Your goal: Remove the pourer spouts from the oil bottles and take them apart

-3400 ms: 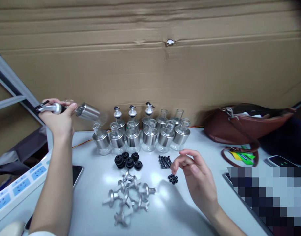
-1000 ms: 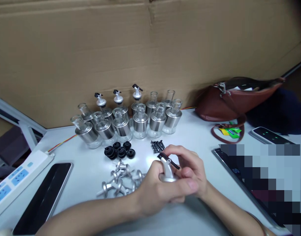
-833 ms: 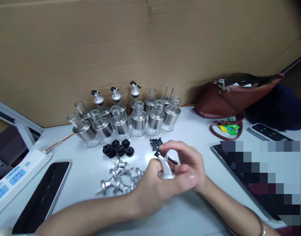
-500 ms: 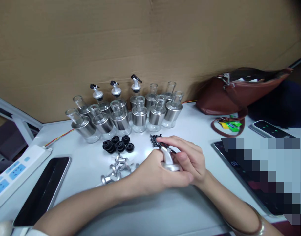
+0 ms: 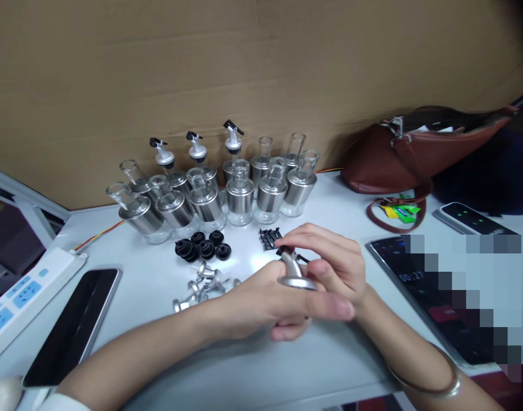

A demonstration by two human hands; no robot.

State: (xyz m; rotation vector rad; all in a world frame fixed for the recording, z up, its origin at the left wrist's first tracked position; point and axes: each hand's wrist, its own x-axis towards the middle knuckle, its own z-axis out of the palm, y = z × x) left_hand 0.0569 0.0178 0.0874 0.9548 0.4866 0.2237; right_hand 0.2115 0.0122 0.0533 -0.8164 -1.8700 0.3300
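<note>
A silver bottle pourer (image 5: 296, 281) with a black flip lid is between my two hands at the front of the table. My left hand (image 5: 267, 302) is closed around its lower part, thumb stretched to the right below the flange; the underside is hidden. From the right, my right hand (image 5: 340, 265) pinches the top, index finger on the black lid and thumb by the spout. Just beyond lie small black lids (image 5: 268, 238). Left of them are several black rubber stoppers (image 5: 206, 249) and loose silver pourer heads (image 5: 210, 278).
Several glass bottles with steel bands (image 5: 239, 197) stand in two rows by the cardboard wall (image 5: 244, 68); three carry pourers. A phone (image 5: 73, 328) and power strip (image 5: 30, 299) lie left. A brown bag (image 5: 385, 162) and a larger dark-screened device (image 5: 428, 302) are right.
The pourer has shifted slightly and its flange is tilted differently. My left thumb has stretched farther right, and left fingertips now show below. My right hand stays at the lid.
</note>
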